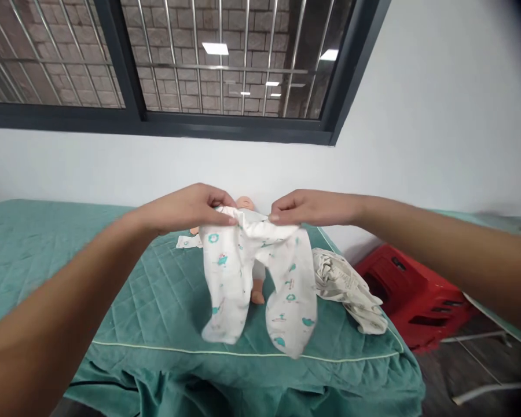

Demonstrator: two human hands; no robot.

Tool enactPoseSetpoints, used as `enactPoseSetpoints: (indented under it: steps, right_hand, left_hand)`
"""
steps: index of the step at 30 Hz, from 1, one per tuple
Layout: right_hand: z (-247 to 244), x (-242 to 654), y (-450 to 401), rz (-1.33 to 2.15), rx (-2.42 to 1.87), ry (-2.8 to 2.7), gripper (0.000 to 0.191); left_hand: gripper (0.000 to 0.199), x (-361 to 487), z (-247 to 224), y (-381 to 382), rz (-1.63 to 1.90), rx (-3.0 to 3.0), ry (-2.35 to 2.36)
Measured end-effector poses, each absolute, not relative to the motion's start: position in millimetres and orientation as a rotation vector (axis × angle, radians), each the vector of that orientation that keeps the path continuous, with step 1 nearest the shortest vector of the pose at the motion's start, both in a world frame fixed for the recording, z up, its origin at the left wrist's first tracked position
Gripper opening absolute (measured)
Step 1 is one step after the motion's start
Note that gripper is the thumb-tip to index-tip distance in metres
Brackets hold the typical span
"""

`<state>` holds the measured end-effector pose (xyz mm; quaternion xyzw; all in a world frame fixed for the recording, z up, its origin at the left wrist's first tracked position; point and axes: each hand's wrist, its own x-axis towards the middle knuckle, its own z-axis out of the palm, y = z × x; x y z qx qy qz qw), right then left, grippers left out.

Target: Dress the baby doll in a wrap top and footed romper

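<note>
White footed baby pants [286, 289] with teal animal prints hang by the waistband between my two hands. My left hand [195, 207] pinches the waistband at its left side, thumb in front. At the other side, my right hand [299, 207] grips the band between thumb and fingers. Both legs dangle apart over the bed. Behind the pants lies a baby doll [257, 292], mostly hidden; the top of its head and one foot show. A small piece of printed white cloth [187, 242] is beside the doll on the left.
A green quilted cover [147, 301] spreads over the bed. Crumpled cream cloth [347, 284] lies at its right edge. Beyond that edge are a red plastic stool [410, 295] and metal legs on the dark floor. A barred window [226, 63] is set in the white wall behind.
</note>
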<state>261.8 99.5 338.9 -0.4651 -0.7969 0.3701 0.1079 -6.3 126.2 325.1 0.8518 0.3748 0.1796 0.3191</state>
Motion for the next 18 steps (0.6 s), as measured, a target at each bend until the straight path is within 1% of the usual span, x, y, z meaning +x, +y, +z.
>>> enactPoseSetpoints:
  steps: [3,6,10,14,16,18]
  right_hand:
    - [358,254,103,0.972,-1.369,-2.461,0.046]
    - [365,247,106,0.904,-1.400,-2.502,0.047]
    - [367,238,103,0.882,-1.409,-2.551,0.039]
    - [377,231,91,0.859,-1.326,-2.528,0.031]
    - [381,231,85,0.836,-1.289,-2.527,0.033]
    - [383,235,79,0.823,-1.299,-2.561,0.035]
  left_hand:
    - [0.032,2,347,121,0.521,2.390,1.077]
    - [0.031,9,356,117,0.467,2.509,1.104]
    - [0.025,16,350,113,0.337,2.600,1.068]
    - [0.016,14,341,109,0.423,2.548,1.029]
    - [0.019,8,338,106,0.465,2.502,1.019]
    - [0.028,-2,337,105,0.471,2.476,1.052]
